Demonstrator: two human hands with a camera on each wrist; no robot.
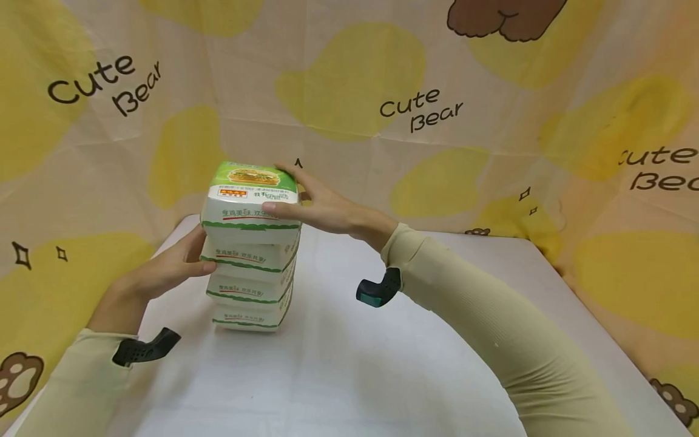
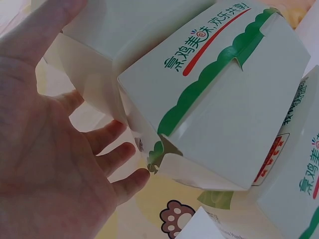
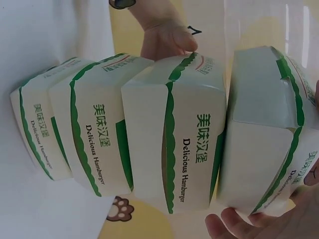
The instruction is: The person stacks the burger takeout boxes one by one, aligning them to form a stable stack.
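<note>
Several white and green hamburger boxes stand in one stack on the table. My right hand (image 1: pixel 333 209) grips the top box (image 1: pixel 251 209), its thumb on the front and its fingers around the far right side. The box's lid carries a burger picture. A narrow gap shows beside the top box (image 3: pixel 259 94) in the right wrist view; whether it still rests on the stack is unclear. My left hand (image 1: pixel 169 264) is against the left side of the second box (image 1: pixel 248 254), thumb at the front corner. The left wrist view shows its fingers (image 2: pixel 117 159) spread loosely along a box (image 2: pixel 209 99).
The stack stands on a white table (image 1: pixel 371 364), left of the middle. Behind and beside it hangs a yellow and cream patterned cloth (image 1: pixel 349 79). Dark wrist devices are on both sleeves, the right one (image 1: pixel 379 288) over the table.
</note>
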